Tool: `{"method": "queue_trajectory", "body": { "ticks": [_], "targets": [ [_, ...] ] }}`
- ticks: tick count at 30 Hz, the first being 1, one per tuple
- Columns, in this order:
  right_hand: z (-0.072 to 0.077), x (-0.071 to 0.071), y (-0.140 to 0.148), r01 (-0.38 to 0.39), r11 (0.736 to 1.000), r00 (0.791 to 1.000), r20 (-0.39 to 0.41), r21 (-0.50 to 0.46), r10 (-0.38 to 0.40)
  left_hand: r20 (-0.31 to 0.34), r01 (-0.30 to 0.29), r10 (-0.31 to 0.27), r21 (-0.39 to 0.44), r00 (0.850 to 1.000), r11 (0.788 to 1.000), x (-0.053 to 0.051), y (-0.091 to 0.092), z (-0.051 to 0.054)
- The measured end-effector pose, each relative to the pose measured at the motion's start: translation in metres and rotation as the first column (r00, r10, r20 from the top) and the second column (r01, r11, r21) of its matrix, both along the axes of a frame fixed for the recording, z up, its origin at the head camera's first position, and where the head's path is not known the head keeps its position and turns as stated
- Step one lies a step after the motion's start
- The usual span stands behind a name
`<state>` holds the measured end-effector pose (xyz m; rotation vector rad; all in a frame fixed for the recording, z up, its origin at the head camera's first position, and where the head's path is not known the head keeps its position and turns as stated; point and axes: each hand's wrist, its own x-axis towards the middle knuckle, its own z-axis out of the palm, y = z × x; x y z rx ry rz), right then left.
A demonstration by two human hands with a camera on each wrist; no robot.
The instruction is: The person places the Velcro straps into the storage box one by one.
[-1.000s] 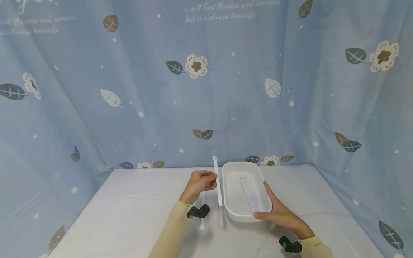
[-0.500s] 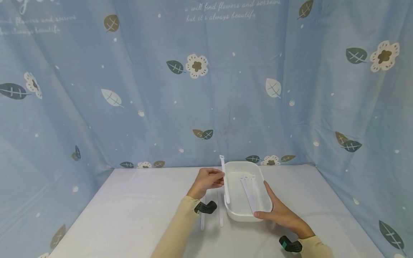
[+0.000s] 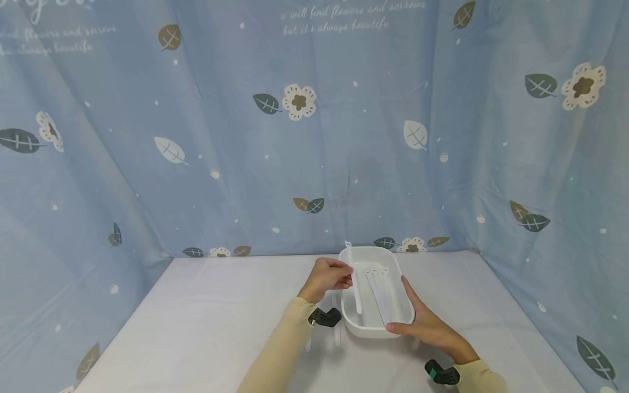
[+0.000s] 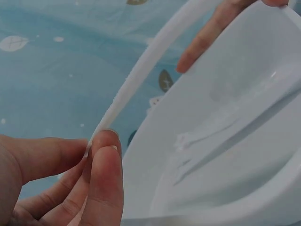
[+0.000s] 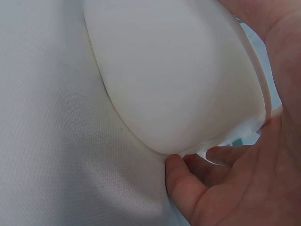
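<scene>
White strap (image 3: 357, 292), pinched approx. mid-length btwn thumb & fingertips of the left hand (image 3: 326, 278), no gap in that grip. In head view it sits over the left inner side of the white box (image 3: 366, 331), slotted end poking past the far rim; exact ht. above the box floor can't be told. Long axis runs away from the person w/ a slight slant, roughly in line w/ the box's long sides. Strap's just right of the left fingertips, so left hand is nearer; right hand (image 3: 427, 326) is across on the opposite side. Right grip is spread wide round the box: thumb at the near-right corner, fingers along the right wall, box on the counter (image 3: 206, 327). A few similar straps (image 3: 377, 299) lie inside; parts of two more straps (image 3: 337, 335) show on the counter, left of the box.
</scene>
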<state>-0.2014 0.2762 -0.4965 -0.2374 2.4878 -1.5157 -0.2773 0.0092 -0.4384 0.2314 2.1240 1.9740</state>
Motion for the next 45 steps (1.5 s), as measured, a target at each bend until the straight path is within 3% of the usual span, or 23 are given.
{"method": "queue_trajectory", "body": {
  "ticks": [17,29,45],
  "targets": [
    [0.001,0.0,-0.002,0.011,1.0,1.0,0.01,0.022,-0.011,0.01,-0.01,0.011,-0.052,1.0,0.999,0.003,0.027,0.001],
    [0.003,0.001,-0.004,0.006,1.0,1.0,0.019,0.02,-0.006,0.002,-0.006,0.006,-0.096,1.0,0.995,0.003,0.033,-0.007],
    [0.002,0.002,-0.002,0.016,1.0,0.999,0.031,0.02,-0.017,0.021,-0.012,0.016,-0.147,1.0,0.989,0.002,0.037,-0.006]
  ]
}}
